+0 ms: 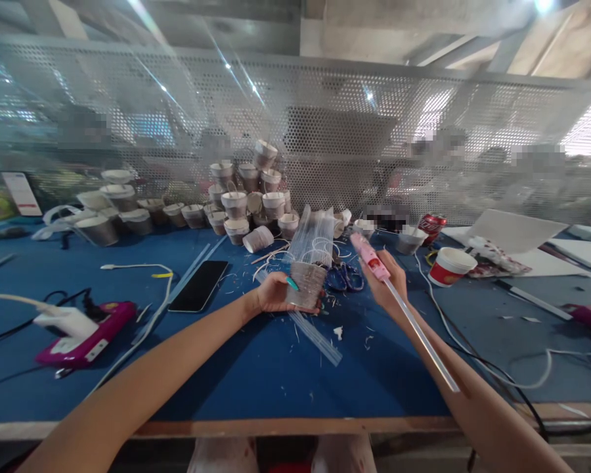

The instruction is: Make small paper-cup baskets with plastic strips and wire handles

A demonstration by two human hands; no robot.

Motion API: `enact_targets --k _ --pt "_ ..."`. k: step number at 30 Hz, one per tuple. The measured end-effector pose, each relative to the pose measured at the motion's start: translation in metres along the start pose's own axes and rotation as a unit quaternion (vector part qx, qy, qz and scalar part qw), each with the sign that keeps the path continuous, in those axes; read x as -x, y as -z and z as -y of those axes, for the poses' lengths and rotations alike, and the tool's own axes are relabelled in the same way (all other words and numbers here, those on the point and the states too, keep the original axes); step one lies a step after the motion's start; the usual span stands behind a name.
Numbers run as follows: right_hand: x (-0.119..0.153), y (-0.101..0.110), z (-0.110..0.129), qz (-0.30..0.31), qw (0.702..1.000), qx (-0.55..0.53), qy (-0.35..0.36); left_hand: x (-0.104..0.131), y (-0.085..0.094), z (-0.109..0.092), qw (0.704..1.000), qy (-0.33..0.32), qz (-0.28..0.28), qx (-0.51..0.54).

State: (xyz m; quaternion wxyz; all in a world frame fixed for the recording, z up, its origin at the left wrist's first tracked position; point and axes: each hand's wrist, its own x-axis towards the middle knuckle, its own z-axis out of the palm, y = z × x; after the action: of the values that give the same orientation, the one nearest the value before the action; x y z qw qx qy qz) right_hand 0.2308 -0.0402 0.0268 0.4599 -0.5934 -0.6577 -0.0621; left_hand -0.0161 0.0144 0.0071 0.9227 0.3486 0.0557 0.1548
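Note:
My left hand (274,293) is wrapped around a small cup (307,286) wound with grey-brown cord, held above the blue table. In my right hand (388,284) is a pink hot glue gun (373,257), its nozzle pointing away from me. A long clear glue stick (418,330) sticks out of the gun's back end, toward me. The gun and the cup are apart. Behind the cup lies a bundle of clear glue sticks (299,240), and more glue sticks (320,340) lie under the hand. Blue-handled scissors (345,277) rest between my hands.
Several cord-wrapped cups (235,205) are stacked at the back against a perforated metal screen (345,131). On the left are a black phone (198,286) and a purple power strip (91,335). A paper cup (452,267), a soda can (432,228) and loose cables (497,378) lie right.

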Motion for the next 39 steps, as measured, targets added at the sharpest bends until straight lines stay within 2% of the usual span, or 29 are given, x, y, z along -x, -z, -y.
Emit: enact_targets --k 3,5,8,10,13,16,17,18,20,22,24,27,30,32,34,37,39 --pt "-0.009 0.012 -0.008 0.041 0.977 0.196 -0.075 -0.003 -0.001 0.0 0.997 -0.062 -0.015 -0.042" --pt "-0.01 0.014 -0.014 0.051 0.948 0.283 -0.134 -0.006 0.001 0.0 0.985 -0.128 -0.068 -0.094" --pt "-0.006 0.009 -0.027 0.063 0.918 0.322 -0.223 -0.009 0.004 -0.002 0.937 -0.218 -0.191 -0.195" --pt "-0.001 0.003 -0.035 0.079 0.913 0.306 -0.259 -0.009 0.005 -0.008 0.901 -0.259 -0.25 -0.241" --pt "0.003 -0.002 -0.032 0.05 0.936 0.276 -0.214 -0.004 0.004 -0.023 0.869 -0.309 -0.298 -0.246" --pt "0.003 -0.002 -0.005 -0.021 0.962 0.25 -0.108 0.005 0.004 -0.041 0.841 -0.361 -0.332 -0.229" --pt "0.003 -0.004 0.007 -0.023 0.97 0.235 -0.066 0.008 0.005 -0.047 0.833 -0.373 -0.341 -0.225" --pt "0.002 -0.007 0.021 0.007 0.978 0.209 -0.021 0.011 0.007 -0.051 0.828 -0.381 -0.348 -0.222" --pt "0.003 -0.018 0.05 0.137 0.98 0.128 0.059 0.015 0.011 -0.058 0.826 -0.391 -0.347 -0.212" --pt "0.004 -0.036 0.078 0.258 0.963 0.046 0.056 0.018 0.014 -0.062 0.829 -0.407 -0.331 -0.196" --pt "0.007 -0.059 0.102 0.342 0.939 0.011 0.038 0.021 0.015 -0.063 0.832 -0.42 -0.318 -0.174" --pt "0.009 -0.086 0.128 0.368 0.93 0.018 -0.007 0.025 0.013 -0.064 0.837 -0.422 -0.317 -0.142" --pt "0.002 -0.095 0.137 0.402 0.915 -0.015 -0.027 0.029 0.012 -0.066 0.842 -0.425 -0.312 -0.118" --pt "-0.011 -0.089 0.132 0.418 0.907 -0.04 -0.036 0.031 0.013 -0.069 0.84 -0.431 -0.312 -0.104" --pt "-0.029 -0.075 0.119 0.407 0.911 -0.047 -0.051 0.032 0.015 -0.072 0.833 -0.444 -0.317 -0.095" --pt "-0.057 -0.042 0.094 0.35 0.934 -0.035 -0.064 0.031 0.021 -0.075 0.82 -0.46 -0.327 -0.097" --pt "-0.07 -0.017 0.08 0.301 0.952 -0.016 -0.058 0.028 0.024 -0.072 0.82 -0.446 -0.335 -0.125"
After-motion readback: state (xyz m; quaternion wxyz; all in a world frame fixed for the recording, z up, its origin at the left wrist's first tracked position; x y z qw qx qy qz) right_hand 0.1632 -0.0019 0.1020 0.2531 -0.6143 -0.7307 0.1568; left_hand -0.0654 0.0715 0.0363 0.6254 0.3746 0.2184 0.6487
